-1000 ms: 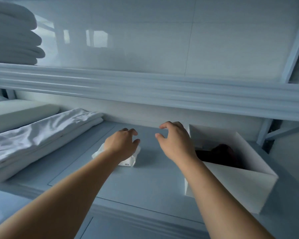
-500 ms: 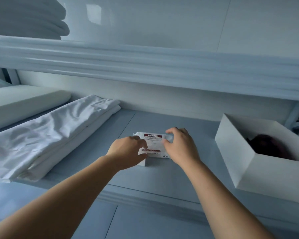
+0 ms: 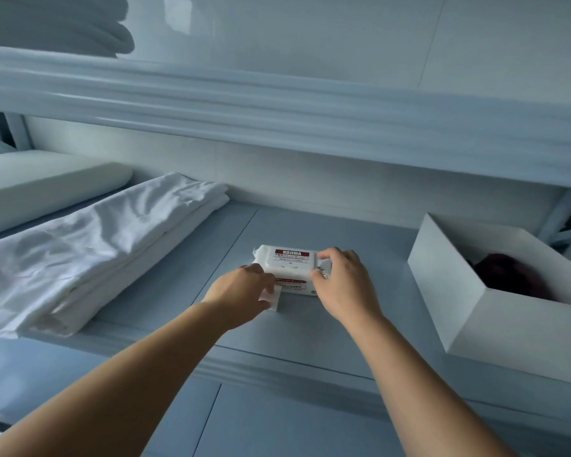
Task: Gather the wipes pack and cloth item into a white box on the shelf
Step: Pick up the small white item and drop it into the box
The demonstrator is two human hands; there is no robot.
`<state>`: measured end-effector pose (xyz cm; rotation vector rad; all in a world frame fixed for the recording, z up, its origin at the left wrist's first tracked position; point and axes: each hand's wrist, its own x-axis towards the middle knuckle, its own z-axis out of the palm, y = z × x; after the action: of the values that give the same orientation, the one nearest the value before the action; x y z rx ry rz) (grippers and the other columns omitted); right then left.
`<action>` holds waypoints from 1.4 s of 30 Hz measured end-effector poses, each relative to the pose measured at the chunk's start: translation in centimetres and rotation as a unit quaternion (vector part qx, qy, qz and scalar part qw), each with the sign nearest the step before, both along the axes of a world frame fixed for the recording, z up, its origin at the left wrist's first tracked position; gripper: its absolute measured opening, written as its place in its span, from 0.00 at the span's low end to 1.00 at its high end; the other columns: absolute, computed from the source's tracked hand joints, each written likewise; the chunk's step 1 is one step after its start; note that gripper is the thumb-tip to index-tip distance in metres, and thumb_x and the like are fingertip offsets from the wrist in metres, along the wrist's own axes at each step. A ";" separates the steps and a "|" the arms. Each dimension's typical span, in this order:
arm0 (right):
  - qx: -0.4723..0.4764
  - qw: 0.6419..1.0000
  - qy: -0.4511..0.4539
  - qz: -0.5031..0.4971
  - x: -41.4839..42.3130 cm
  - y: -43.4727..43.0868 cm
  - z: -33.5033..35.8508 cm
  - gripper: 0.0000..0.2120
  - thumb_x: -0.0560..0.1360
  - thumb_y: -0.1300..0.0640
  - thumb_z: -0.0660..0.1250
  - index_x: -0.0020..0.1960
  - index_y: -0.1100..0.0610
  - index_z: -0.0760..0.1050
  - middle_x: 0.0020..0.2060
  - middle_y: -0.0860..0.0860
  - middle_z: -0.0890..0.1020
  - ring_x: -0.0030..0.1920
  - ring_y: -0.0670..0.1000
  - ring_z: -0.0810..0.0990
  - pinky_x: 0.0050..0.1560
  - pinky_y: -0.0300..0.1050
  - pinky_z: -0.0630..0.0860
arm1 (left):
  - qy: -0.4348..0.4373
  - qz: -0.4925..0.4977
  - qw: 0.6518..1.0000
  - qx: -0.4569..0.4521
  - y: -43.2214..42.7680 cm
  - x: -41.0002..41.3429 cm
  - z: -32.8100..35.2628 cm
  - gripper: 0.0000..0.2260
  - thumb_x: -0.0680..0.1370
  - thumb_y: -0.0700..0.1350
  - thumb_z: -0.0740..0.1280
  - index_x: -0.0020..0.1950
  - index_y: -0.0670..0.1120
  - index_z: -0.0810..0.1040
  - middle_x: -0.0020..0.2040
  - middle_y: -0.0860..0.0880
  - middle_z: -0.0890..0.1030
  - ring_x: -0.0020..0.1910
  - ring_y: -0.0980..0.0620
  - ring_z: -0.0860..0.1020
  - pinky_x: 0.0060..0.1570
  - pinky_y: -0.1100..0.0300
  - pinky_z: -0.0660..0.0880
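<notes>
A grey-blue shelf [image 3: 310, 328] carries a wipes pack [image 3: 289, 263] at its middle, a white box [image 3: 442, 275] well to the pack's right, folded white sheets [image 3: 96, 245] to its left.

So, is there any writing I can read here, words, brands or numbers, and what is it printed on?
"KOJIMA": white letters on a red band on top of the wipes pack.
Smaller lines under it, and the red strip on the pack's front: too small and blurred to read.
A number at the pack's right end, by the right hand: partly covered, unclear.
White box and folded sheets: no text visible.
</notes>
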<state>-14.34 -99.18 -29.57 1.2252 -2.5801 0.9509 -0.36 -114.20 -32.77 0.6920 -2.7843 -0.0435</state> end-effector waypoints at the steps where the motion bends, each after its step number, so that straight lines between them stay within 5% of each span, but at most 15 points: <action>1: 0.001 1.000 -0.002 -0.002 -0.2 0.2 -0.1 0.15 0.77 0.52 0.66 0.63 0.50 0.75 0.59 0.53 0.76 0.59 0.58 0.77 0.57 0.51 0.75 | 0.000 -0.002 1.000 -0.001 0.0 -0.1 -0.1 0.10 0.76 0.53 0.69 0.57 0.56 0.77 0.57 0.55 0.77 0.54 0.51 0.75 0.39 0.58 0.68; 13: -0.007 0.999 -0.032 0.000 -1.0 1.5 -0.5 0.15 0.78 0.51 0.66 0.63 0.50 0.76 0.59 0.53 0.76 0.58 0.56 0.78 0.57 0.50 0.76 | -0.047 -0.006 0.998 0.043 1.3 -0.1 0.9 0.18 0.72 0.58 0.73 0.59 0.59 0.74 0.55 0.55 0.76 0.46 0.51 0.75 0.37 0.58 0.68; 20: -0.085 0.986 -0.142 0.000 -1.4 1.9 -0.5 0.09 0.76 0.52 0.69 0.55 0.49 0.81 0.55 0.47 0.83 0.56 0.50 0.81 0.51 0.41 0.72 | -0.015 -0.005 0.999 0.040 2.7 -0.1 2.1 0.18 0.71 0.59 0.70 0.59 0.62 0.74 0.54 0.58 0.78 0.49 0.52 0.77 0.38 0.58 0.69; 24: -0.172 0.925 -0.337 0.008 -1.3 2.0 -0.3 0.05 0.77 0.57 0.68 0.51 0.54 0.83 0.49 0.54 0.86 0.48 0.54 0.84 0.49 0.50 0.79 | 0.095 -0.020 0.993 0.070 3.6 -1.1 3.7 0.18 0.69 0.61 0.71 0.57 0.63 0.75 0.51 0.64 0.78 0.48 0.56 0.77 0.39 0.60 0.71; 28: -0.225 0.835 -0.501 0.023 -1.2 2.6 0.2 0.05 0.80 0.59 0.65 0.49 0.55 0.81 0.43 0.56 0.83 0.40 0.56 0.82 0.43 0.49 0.77 | 0.150 -0.048 0.985 0.075 4.8 -2.5 4.5 0.18 0.68 0.61 0.73 0.56 0.62 0.75 0.50 0.63 0.79 0.47 0.56 0.77 0.42 0.58 0.76; 34: -0.281 0.777 -0.564 0.015 -2.1 3.9 1.2 0.05 0.79 0.62 0.65 0.49 0.61 0.80 0.43 0.60 0.83 0.40 0.59 0.82 0.42 0.51 0.82 | 0.156 -0.069 0.984 0.054 5.5 -4.6 4.6 0.23 0.66 0.70 0.63 0.58 0.64 0.73 0.51 0.62 0.79 0.47 0.55 0.79 0.46 0.53 0.76; 42: -0.337 0.785 -0.519 -0.009 -4.3 5.2 3.3 0.07 0.79 0.63 0.65 0.52 0.61 0.81 0.43 0.60 0.85 0.39 0.58 0.84 0.44 0.52 0.82 | 0.220 -0.137 0.964 0.064 5.5 -7.8 5.8 0.18 0.70 0.65 0.68 0.58 0.64 0.74 0.51 0.63 0.79 0.48 0.56 0.79 0.42 0.56 0.76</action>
<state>-18.65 -93.96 -26.25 0.4716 -2.2770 2.8171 -8.17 -108.66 -26.93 0.2718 -2.4355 -0.3870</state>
